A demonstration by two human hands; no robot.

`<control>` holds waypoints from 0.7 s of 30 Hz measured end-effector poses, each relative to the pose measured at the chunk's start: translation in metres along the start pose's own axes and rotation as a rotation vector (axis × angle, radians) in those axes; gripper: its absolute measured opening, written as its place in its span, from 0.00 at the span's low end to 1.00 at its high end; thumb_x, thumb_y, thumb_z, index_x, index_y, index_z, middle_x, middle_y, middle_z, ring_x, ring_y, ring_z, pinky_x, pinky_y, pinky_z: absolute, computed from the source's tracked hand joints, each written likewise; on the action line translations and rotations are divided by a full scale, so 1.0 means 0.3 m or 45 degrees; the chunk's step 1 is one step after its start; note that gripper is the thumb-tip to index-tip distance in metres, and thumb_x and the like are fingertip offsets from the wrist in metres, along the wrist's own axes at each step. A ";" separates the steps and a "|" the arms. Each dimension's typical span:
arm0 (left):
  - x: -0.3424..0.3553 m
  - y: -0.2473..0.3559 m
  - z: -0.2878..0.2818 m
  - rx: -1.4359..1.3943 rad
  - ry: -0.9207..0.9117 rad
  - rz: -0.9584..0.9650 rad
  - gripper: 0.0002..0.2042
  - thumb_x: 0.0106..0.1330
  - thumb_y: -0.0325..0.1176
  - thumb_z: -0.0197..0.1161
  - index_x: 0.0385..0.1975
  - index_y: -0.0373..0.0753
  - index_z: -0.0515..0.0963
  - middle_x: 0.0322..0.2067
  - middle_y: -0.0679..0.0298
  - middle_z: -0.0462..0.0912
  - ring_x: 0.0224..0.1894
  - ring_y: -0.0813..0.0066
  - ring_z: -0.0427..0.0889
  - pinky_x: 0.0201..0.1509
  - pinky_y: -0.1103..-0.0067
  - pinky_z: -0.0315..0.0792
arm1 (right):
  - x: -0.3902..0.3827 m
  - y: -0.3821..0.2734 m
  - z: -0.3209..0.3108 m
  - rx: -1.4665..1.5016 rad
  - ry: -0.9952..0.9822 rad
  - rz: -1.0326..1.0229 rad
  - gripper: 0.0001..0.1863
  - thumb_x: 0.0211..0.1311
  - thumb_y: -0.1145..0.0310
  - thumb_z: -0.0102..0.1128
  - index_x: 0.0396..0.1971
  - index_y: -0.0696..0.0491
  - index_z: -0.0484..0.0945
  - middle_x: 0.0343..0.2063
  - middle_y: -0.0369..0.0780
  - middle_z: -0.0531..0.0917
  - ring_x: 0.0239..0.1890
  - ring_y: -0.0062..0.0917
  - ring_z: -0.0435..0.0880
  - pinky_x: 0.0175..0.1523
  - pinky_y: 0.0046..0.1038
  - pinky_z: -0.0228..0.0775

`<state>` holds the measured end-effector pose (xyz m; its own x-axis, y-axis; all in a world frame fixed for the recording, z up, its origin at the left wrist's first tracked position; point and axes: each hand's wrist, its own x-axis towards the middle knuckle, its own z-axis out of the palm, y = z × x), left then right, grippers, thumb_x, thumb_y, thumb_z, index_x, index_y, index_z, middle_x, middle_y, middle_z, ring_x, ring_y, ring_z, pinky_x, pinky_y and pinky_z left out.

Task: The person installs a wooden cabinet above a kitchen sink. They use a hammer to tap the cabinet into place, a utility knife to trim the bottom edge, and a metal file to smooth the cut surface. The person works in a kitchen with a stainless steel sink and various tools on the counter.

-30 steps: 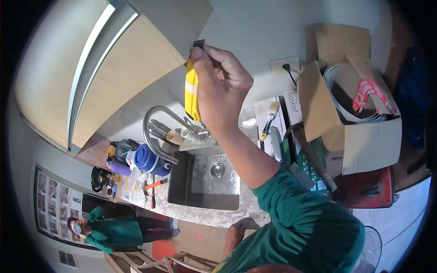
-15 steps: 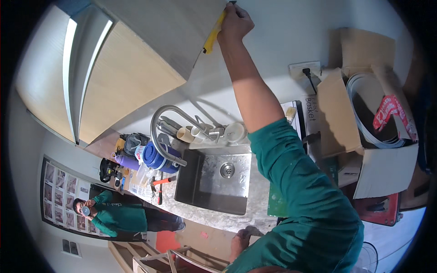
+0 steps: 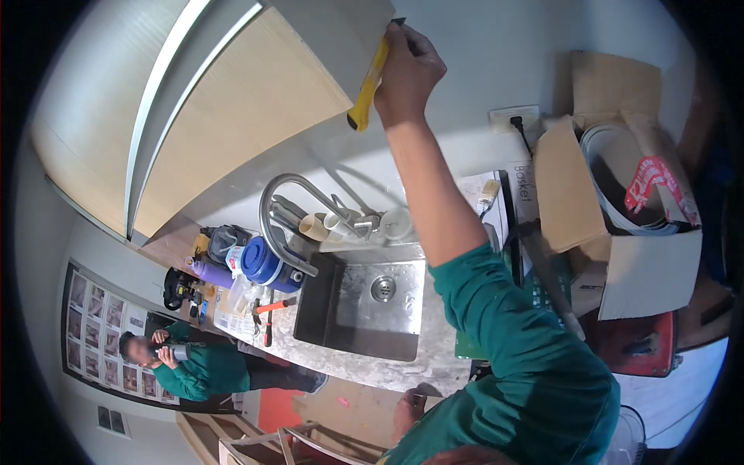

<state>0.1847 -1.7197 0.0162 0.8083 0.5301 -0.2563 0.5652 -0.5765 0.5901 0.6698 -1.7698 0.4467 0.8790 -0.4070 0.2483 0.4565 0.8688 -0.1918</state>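
My right hand (image 3: 408,77) is raised at the top of the view, closed around a yellow utility knife (image 3: 367,87). Its dark blade tip pokes out above my fingers, against the pale wall beside the cabinet's underside (image 3: 329,35). The knife's rounded yellow end hangs down near the cabinet corner. My left hand (image 3: 406,412) is low, by the front edge of the speckled countertop (image 3: 372,377). Shadow and my green sleeve hide most of its fingers, so I cannot make out their pose.
Below the cabinet are a steel sink (image 3: 364,345) and curved faucet (image 3: 267,221). A blue jug (image 3: 266,267) and orange-handled hammer (image 3: 271,306) lie left; a brush (image 3: 488,194) and open cardboard box (image 3: 570,190) right. Another person (image 3: 205,368) stands far left, holding a cup.
My right hand and the knife appear slightly lower and farther right, with more of the knife showing. The whole view has shifted a little. The other person has tipped the cup differently.
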 end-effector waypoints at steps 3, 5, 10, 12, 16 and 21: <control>0.024 -0.003 -0.028 0.066 0.052 0.119 0.11 0.63 0.38 0.65 0.39 0.37 0.81 0.33 0.49 0.85 0.35 0.50 0.84 0.38 0.63 0.77 | -0.112 -0.094 0.022 -0.050 0.049 0.013 0.11 0.61 0.77 0.63 0.39 0.69 0.79 0.34 0.43 0.83 0.34 0.23 0.80 0.42 0.25 0.74; 0.049 -0.040 -0.022 0.050 0.095 0.184 0.10 0.63 0.37 0.65 0.38 0.37 0.81 0.33 0.49 0.84 0.35 0.50 0.84 0.38 0.63 0.77 | -0.190 -0.125 0.018 0.040 -0.021 -0.065 0.10 0.61 0.77 0.63 0.39 0.68 0.79 0.33 0.43 0.83 0.33 0.22 0.80 0.42 0.25 0.74; 0.073 -0.023 -0.066 0.010 0.077 0.194 0.10 0.63 0.34 0.65 0.39 0.35 0.82 0.34 0.49 0.84 0.36 0.50 0.84 0.39 0.64 0.77 | -0.410 -0.239 -0.019 -0.174 -0.180 -0.303 0.09 0.64 0.76 0.63 0.40 0.65 0.79 0.33 0.44 0.84 0.36 0.24 0.83 0.45 0.26 0.76; 0.058 0.042 -0.101 -0.111 0.119 0.047 0.10 0.62 0.33 0.65 0.40 0.34 0.82 0.35 0.49 0.84 0.37 0.51 0.84 0.40 0.65 0.77 | -0.516 -0.258 -0.030 -0.233 -0.370 -0.319 0.08 0.66 0.76 0.61 0.42 0.63 0.78 0.35 0.45 0.84 0.39 0.28 0.84 0.47 0.29 0.78; 0.154 0.004 -0.177 -0.072 0.377 0.042 0.09 0.63 0.32 0.64 0.39 0.35 0.82 0.36 0.51 0.85 0.39 0.56 0.85 0.43 0.69 0.77 | -0.652 -0.224 -0.145 -0.278 -0.573 -0.114 0.08 0.70 0.74 0.55 0.44 0.61 0.75 0.37 0.47 0.83 0.40 0.33 0.85 0.50 0.40 0.80; 0.293 -0.125 -0.397 -0.209 0.845 -0.028 0.11 0.64 0.35 0.65 0.39 0.34 0.81 0.34 0.51 0.84 0.38 0.55 0.85 0.43 0.68 0.76 | -0.804 0.074 -0.531 -0.816 -0.637 0.986 0.07 0.68 0.69 0.57 0.36 0.58 0.79 0.29 0.38 0.82 0.29 0.19 0.80 0.35 0.22 0.71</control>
<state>0.2149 -1.5776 0.0627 0.4947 0.8400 0.2231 0.5058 -0.4870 0.7121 0.4899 -1.6972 0.2313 0.8680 0.4644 0.1757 -0.0762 0.4742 -0.8771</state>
